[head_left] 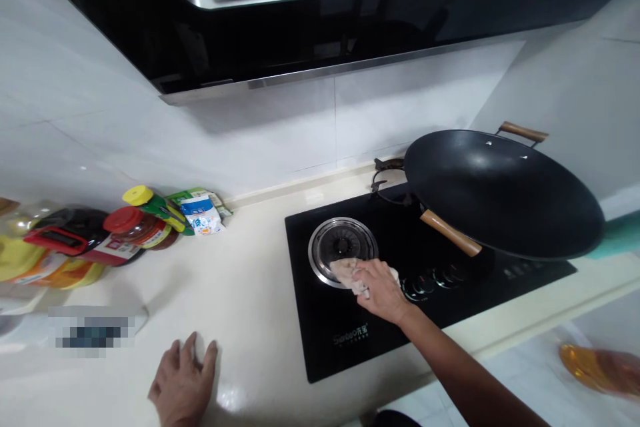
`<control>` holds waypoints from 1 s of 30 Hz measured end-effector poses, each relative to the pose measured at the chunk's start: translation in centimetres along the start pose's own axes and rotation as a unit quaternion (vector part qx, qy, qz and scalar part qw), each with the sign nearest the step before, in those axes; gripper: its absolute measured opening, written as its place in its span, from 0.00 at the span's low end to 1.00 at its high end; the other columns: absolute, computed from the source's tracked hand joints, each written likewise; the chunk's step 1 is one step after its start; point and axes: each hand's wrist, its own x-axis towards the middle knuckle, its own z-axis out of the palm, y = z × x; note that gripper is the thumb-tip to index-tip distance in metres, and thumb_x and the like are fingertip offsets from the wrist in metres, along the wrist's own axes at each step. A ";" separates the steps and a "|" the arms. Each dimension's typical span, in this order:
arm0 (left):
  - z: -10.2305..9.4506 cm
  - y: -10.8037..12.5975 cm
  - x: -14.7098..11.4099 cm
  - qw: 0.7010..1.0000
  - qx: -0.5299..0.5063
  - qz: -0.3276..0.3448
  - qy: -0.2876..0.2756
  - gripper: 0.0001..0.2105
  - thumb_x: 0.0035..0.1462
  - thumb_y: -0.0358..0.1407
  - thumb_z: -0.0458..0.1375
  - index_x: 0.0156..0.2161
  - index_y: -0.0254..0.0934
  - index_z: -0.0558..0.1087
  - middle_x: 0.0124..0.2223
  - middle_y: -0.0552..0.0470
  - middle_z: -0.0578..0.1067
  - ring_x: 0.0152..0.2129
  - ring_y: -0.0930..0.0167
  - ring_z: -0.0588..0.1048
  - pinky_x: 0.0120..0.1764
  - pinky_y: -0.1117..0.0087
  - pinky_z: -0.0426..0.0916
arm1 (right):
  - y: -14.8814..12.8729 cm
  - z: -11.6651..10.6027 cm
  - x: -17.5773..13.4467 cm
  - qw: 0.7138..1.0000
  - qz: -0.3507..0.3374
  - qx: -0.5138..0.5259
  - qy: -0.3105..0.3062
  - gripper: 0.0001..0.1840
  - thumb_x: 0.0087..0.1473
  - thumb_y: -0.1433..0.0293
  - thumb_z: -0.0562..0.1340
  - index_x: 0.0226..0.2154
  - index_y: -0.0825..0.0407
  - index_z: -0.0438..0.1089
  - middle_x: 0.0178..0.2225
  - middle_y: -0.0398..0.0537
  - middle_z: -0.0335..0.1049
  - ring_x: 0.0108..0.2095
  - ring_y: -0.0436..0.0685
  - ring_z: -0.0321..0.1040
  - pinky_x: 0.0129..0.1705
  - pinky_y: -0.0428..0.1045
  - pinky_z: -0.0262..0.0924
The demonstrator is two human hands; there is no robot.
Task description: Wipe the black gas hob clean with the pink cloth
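My right hand (383, 290) grips a pale, crumpled cloth (350, 272). The cloth lies against the front edge of the left burner (342, 247), over its shiny metal ring. That burner sits in a black glass stove (330, 347), with the control knobs (425, 283) just right of my hand. Resting on the cream countertop (250, 327) left of the stove is my left hand (185, 377), fingers spread and nothing in it.
A large black wok (505, 193) with wooden handles stands over the stove's right side. Sauce bottles, a red-lidded jar (143, 227) and small packets (201, 213) line the back left. Overhead hangs a black range hood (300, 33). An amber bottle (600, 368) is low at right.
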 end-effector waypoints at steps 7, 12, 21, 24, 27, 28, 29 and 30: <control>0.5 -0.4 0.1 1.000 0.001 0.003 0.007 0.36 0.68 0.59 0.40 0.69 0.39 0.66 0.74 0.32 0.61 0.73 0.50 0.57 0.69 0.38 0.55 | 2.9 -0.9 2.8 0.963 0.229 -0.073 0.124 0.19 0.59 0.67 0.63 0.53 0.48 0.73 0.56 0.56 0.70 0.51 0.68 0.63 0.53 0.60 0.58; 0.7 -0.3 0.1 1.000 0.006 -0.003 0.010 0.34 0.68 0.58 0.41 0.69 0.41 0.66 0.74 0.33 0.62 0.73 0.51 0.57 0.69 0.39 0.55 | 4.6 -2.1 6.1 0.972 0.211 -0.039 0.100 0.17 0.64 0.63 0.59 0.53 0.47 0.73 0.52 0.54 0.71 0.51 0.66 0.64 0.52 0.58 0.58; 0.7 0.1 -0.4 1.000 0.027 -0.001 0.003 0.38 0.69 0.59 0.35 0.69 0.35 0.65 0.74 0.31 0.60 0.73 0.49 0.56 0.70 0.40 0.55 | 5.1 -3.2 16.6 0.985 0.167 -0.025 0.032 0.18 0.64 0.56 0.61 0.52 0.43 0.73 0.54 0.49 0.71 0.53 0.65 0.65 0.55 0.57 0.58; 0.9 0.0 -0.7 0.999 0.042 0.015 0.022 0.36 0.70 0.56 0.37 0.69 0.34 0.66 0.74 0.31 0.61 0.73 0.51 0.57 0.70 0.42 0.55 | 3.1 -2.7 20.5 0.990 0.141 -0.021 -0.003 0.20 0.62 0.53 0.63 0.53 0.42 0.74 0.57 0.49 0.70 0.57 0.66 0.63 0.58 0.59 0.57; 0.9 0.0 -0.9 0.998 0.047 0.022 0.030 0.35 0.71 0.55 0.38 0.69 0.33 0.67 0.73 0.30 0.62 0.72 0.49 0.58 0.69 0.41 0.57 | 0.7 -1.8 23.1 0.993 0.107 -0.027 -0.034 0.22 0.61 0.52 0.63 0.54 0.42 0.75 0.58 0.49 0.69 0.59 0.68 0.61 0.60 0.60 0.56; 0.9 0.0 -0.9 0.998 0.048 0.024 0.031 0.35 0.71 0.54 0.39 0.68 0.32 0.67 0.73 0.29 0.62 0.72 0.49 0.59 0.68 0.41 0.57 | -0.2 -1.5 23.7 0.994 0.097 -0.034 -0.043 0.22 0.61 0.52 0.63 0.54 0.42 0.75 0.59 0.50 0.69 0.60 0.68 0.61 0.60 0.61 0.56; 0.8 0.0 -1.0 0.998 0.049 0.025 0.031 0.34 0.71 0.54 0.40 0.68 0.32 0.68 0.73 0.29 0.63 0.72 0.49 0.59 0.69 0.42 0.57 | -1.0 -1.1 24.1 0.994 0.087 -0.041 -0.050 0.22 0.61 0.53 0.63 0.54 0.42 0.75 0.59 0.50 0.69 0.59 0.68 0.61 0.59 0.61 0.57; 0.8 0.0 -1.0 0.998 0.050 0.025 0.030 0.34 0.71 0.53 0.41 0.68 0.32 0.68 0.73 0.30 0.63 0.72 0.50 0.58 0.69 0.43 0.57 | -1.9 -0.8 24.3 0.994 0.078 -0.051 -0.057 0.23 0.61 0.53 0.62 0.55 0.43 0.75 0.60 0.51 0.69 0.59 0.69 0.61 0.59 0.61 0.57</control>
